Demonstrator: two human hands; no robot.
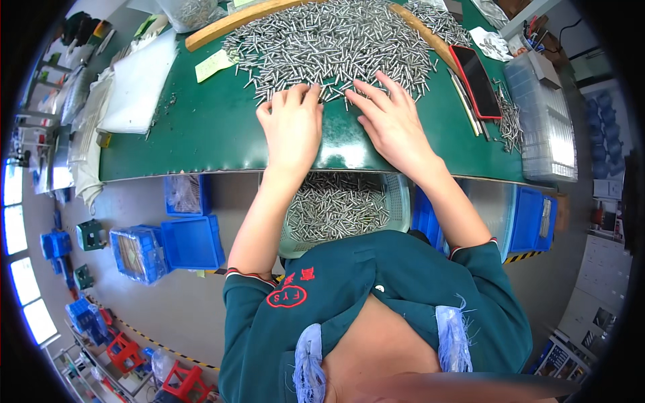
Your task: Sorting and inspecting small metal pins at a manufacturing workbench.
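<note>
A wide heap of small silver metal pins (336, 43) lies on the green tabletop (222, 134). My left hand (293, 127) rests palm down at the heap's near edge, its fingers reaching forward and a little apart among the nearest pins. To its right, my right hand (396, 131) touches the same edge with its fingers spread. No pin is visibly gripped in either hand, though the undersides of the fingers are hidden. Below the table edge, in front of my body, a pale green basket (401, 201) holds many more such pins.
Wooden strips (235, 25) border the heap. On the right are a red-edged phone (476, 80), thin sticks, a smaller pin pile (508, 117) and clear plastic boxes (541, 111). White sheets (140, 84) and a yellow-green note (213, 65) lie left. Blue bins (193, 242) stand below the table.
</note>
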